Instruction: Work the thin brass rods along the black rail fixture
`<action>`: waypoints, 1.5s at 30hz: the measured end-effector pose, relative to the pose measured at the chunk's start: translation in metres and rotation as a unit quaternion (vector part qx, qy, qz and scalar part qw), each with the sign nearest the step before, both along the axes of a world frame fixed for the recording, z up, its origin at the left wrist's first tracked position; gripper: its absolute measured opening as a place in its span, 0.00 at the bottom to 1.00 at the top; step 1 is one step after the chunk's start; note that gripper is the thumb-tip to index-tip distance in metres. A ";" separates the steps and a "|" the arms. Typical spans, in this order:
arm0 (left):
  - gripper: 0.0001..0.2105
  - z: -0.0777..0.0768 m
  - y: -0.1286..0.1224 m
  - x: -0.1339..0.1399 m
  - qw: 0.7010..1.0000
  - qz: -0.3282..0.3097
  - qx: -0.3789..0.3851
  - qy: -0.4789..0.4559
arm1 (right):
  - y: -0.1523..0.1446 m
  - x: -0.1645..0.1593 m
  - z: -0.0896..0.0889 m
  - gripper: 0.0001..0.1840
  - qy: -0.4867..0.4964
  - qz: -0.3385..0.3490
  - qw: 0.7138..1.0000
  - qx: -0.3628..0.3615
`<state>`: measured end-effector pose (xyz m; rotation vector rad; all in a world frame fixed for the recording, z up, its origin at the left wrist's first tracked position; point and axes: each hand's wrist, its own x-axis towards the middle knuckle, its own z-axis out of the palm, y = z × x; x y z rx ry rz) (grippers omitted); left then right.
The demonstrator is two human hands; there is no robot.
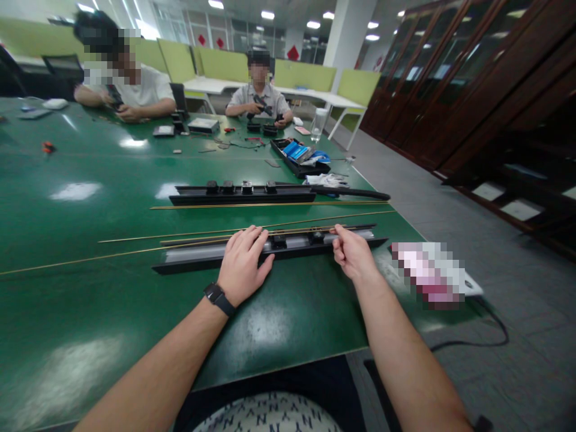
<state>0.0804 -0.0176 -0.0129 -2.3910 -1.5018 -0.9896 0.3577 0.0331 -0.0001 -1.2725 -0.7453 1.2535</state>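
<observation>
A long black rail with a pale inner channel (191,254) lies across the green table in front of me. Two small black blocks (316,237) sit in it between my hands. My left hand (244,261) rests over the rail, its fingers stretched out and touching a thin brass-coloured rod (112,255). This rod runs along the rail and sticks out far to the left. At the rail's right part, my right hand (353,253) pinches the rod near its end between thumb and forefinger. Another thin rod (180,236) lies just behind the rail.
Farther back lie a third rod (270,205) and a second black rail (243,195) with several blocks. A black tray (297,168) of blue packets and gloves (326,180) stand beyond. A corded, blurred-out device (472,287) is at right. Two people (153,90) sit across the table.
</observation>
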 end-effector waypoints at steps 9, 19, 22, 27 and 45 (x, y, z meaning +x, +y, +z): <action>0.24 0.001 0.000 0.000 1.000 -0.001 -0.001 -0.002 | 0.000 0.002 -0.002 0.15 -0.002 0.014 1.000 -0.002; 0.23 0.001 -0.001 0.000 1.000 0.003 0.002 0.010 | 0.000 0.002 -0.001 0.16 -0.002 0.012 1.000 -0.003; 0.23 0.001 0.000 0.000 1.000 0.003 0.002 0.008 | 0.000 0.001 -0.001 0.16 -0.007 0.019 1.000 -0.002; 0.23 0.000 0.000 0.000 1.000 0.000 -0.003 -0.001 | 0.001 0.000 0.000 0.16 0.005 -0.005 1.000 -0.004; 0.23 0.001 0.000 0.000 1.000 0.002 0.003 0.003 | -0.001 0.002 0.000 0.16 -0.001 0.016 1.000 0.002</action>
